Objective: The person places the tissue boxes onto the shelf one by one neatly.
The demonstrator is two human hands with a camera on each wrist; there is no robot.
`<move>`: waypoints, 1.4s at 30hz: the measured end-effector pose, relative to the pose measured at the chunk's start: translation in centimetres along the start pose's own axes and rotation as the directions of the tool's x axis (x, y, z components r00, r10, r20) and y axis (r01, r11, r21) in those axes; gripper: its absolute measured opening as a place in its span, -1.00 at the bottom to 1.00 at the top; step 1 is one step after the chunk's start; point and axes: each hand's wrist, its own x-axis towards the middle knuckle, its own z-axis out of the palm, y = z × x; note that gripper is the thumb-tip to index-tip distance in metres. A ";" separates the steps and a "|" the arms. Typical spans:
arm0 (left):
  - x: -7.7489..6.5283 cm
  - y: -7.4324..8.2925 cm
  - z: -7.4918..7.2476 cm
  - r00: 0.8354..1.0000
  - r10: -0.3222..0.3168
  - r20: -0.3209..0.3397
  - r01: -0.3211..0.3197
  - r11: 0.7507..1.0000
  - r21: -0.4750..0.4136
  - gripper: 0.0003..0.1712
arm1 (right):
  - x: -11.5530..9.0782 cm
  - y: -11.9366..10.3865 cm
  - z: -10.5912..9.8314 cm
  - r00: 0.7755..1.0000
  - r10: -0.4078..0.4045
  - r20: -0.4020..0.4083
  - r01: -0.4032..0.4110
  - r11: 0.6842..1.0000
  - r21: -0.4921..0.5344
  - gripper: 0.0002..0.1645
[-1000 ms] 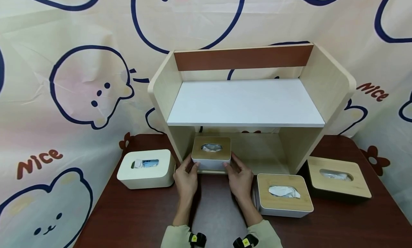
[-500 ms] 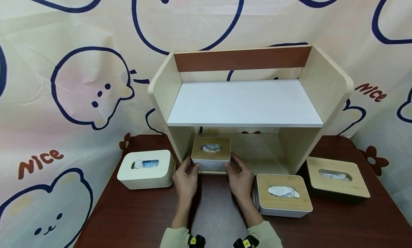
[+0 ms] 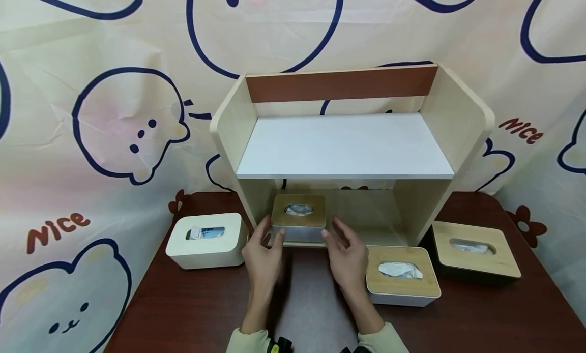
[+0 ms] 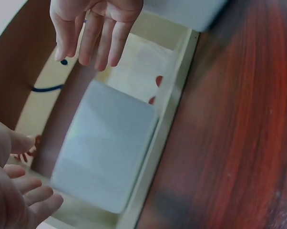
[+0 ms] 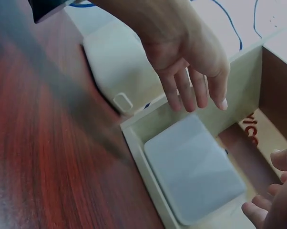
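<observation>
A small tissue box [image 3: 299, 218] with a wooden lid and pale body stands on the lower shelf [image 3: 361, 223] of the wooden shelf unit, toward its left side. My left hand [image 3: 263, 259] is by the box's left front corner, and my right hand [image 3: 346, 259] is by its right front corner. In the left wrist view, the box's pale side [image 4: 105, 145] shows a gap on either side between it and the fingers. The right wrist view likewise has both hands apart from the box, their fingers loosely extended and holding nothing.
A white tissue box [image 3: 208, 241] stands left of the shelf unit. To the right are a white one with a wooden lid [image 3: 403, 276] and a black one with a wooden lid [image 3: 476, 251]. The white upper shelf [image 3: 345, 147] overhangs the lower one.
Both hands have come off the sides of the small tissue box and spread outward, the right one farther. The box stays on the lower shelf. The head view has shifted slightly.
</observation>
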 end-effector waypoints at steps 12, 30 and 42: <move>-3.2 3.0 0.9 0.988 0.100 0.119 -0.096 0.995 -0.041 -0.37 | -2.9 -2.5 -3.7 0.999 -0.007 0.046 0.004 0.998 0.070 -0.44; -7.8 4.1 3.2 0.954 0.086 0.286 -0.074 0.996 -0.051 -0.38 | -5.6 -3.6 -9.3 1.000 0.024 -0.007 -0.024 1.000 0.007 -0.44; -9.9 4.4 5.5 0.914 0.049 0.403 -0.014 0.996 -0.090 -0.36 | -4.8 -2.7 -14.9 0.976 0.072 -0.208 -0.096 0.989 -0.108 -0.44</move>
